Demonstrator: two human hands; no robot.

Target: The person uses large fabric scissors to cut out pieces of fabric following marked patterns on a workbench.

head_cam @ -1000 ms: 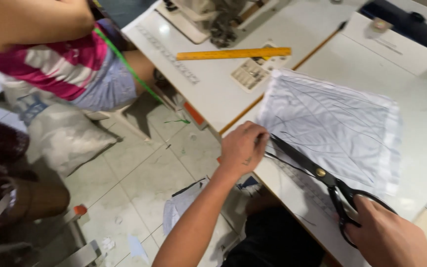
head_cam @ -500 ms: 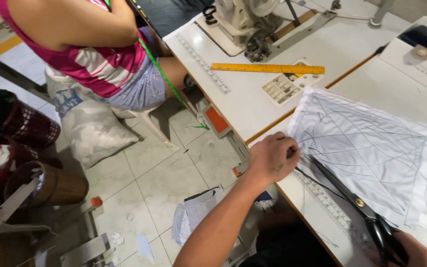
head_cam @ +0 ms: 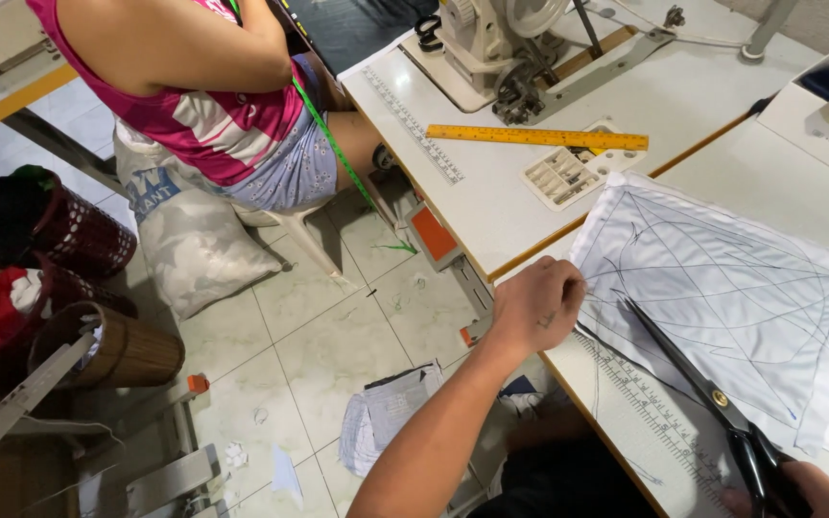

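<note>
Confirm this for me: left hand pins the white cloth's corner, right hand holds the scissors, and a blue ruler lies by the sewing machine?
Not quite: the head view shows the ruler is yellow, not blue. The rest holds: left hand, white cloth, right hand, scissors, sewing machine.

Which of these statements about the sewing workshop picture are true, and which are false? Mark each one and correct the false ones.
1. The right hand holds black scissors. True.
2. The left hand rests at the edge of the white cloth. True.
3. The cloth is plain and unmarked. False: dark curved lines are drawn across it.
4. The yellow ruler lies on the floor. False: it lies on the white table beside the sewing machine.
5. The scissor blades point toward the left hand. True.
6. A person in a pink striped top stands at the cloth. False: they sit apart, at the other table.
</note>
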